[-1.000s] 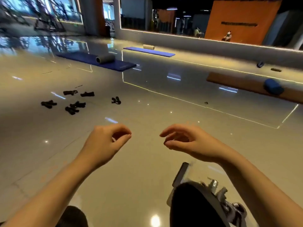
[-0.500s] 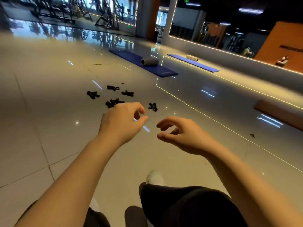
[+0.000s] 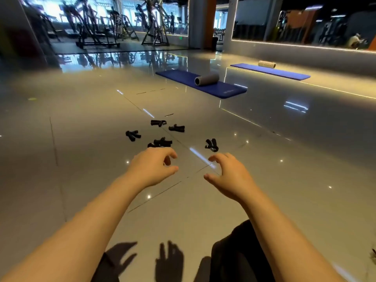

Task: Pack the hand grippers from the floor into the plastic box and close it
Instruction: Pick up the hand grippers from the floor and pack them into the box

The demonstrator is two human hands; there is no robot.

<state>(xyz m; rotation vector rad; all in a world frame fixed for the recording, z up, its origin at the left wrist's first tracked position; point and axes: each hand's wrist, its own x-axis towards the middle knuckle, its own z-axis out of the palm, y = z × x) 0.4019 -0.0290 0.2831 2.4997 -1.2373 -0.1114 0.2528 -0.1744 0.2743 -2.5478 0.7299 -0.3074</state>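
Several black hand grippers lie scattered on the glossy floor ahead: one at the left [image 3: 133, 135], two at the back [image 3: 158, 123] [image 3: 176, 128], a pair lying together [image 3: 161, 142] and one at the right [image 3: 211, 144]. My left hand [image 3: 152, 166] hovers just short of the pair, fingers loosely curled, holding nothing. My right hand [image 3: 230, 176] hovers below the right-hand gripper, fingers spread and relaxed, also empty. The plastic box is out of view.
A blue mat [image 3: 201, 84] with a grey foam roller [image 3: 206, 80] lies beyond the grippers. A second blue mat [image 3: 270, 71] with a pale roller [image 3: 267, 64] lies along the far right wall. Gym machines [image 3: 97, 27] stand at the back left. My dark-clothed leg [image 3: 236, 253] is at the bottom.
The view has swung left and forward, so the grippers are now centred and closer. Both hands have reached toward them, and the right hand's fingers have spread. The box at the bottom has left view.
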